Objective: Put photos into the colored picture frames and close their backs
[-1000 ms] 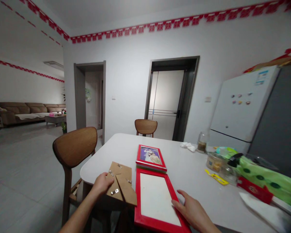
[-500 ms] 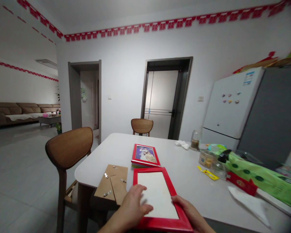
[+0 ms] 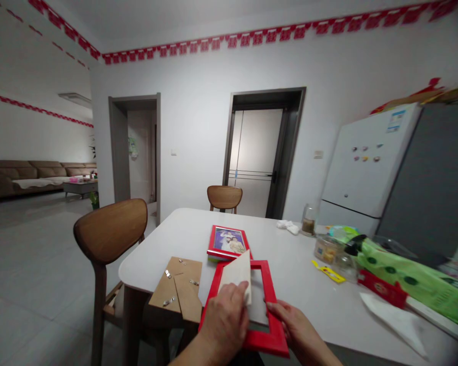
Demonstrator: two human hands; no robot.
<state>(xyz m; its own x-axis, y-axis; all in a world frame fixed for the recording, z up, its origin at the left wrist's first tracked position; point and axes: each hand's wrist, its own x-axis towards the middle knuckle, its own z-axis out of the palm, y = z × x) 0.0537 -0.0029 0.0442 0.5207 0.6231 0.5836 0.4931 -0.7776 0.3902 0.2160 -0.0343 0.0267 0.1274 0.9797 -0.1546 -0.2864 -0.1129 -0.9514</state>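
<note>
My left hand (image 3: 227, 316) is closed on a cream-white sheet (image 3: 237, 270), which stands tilted up out of a red picture frame (image 3: 267, 342). My right hand (image 3: 292, 323) grips the right side of this frame, thumb on top. A pale surface shows through the frame's opening beside the sheet. Just beyond lies a second red frame (image 3: 248, 240) with a photo (image 3: 227, 240) of people on a purple background. To the left, a brown backing board (image 3: 162, 284) with metal clips and a stand flap rests at the table edge.
On the right of the white table (image 3: 164, 239) are a glass jar (image 3: 308, 223), plastic tubs (image 3: 326, 249), a yellow item (image 3: 328, 272), a green bag (image 3: 408, 277), a red box (image 3: 381, 288) and white paper (image 3: 393, 320). A wooden chair (image 3: 112, 231) stands left.
The sheet lay flat in the frame with my left hand spread over it. Now my left hand grips it and it is tilted up on edge. The frame is turned slightly.
</note>
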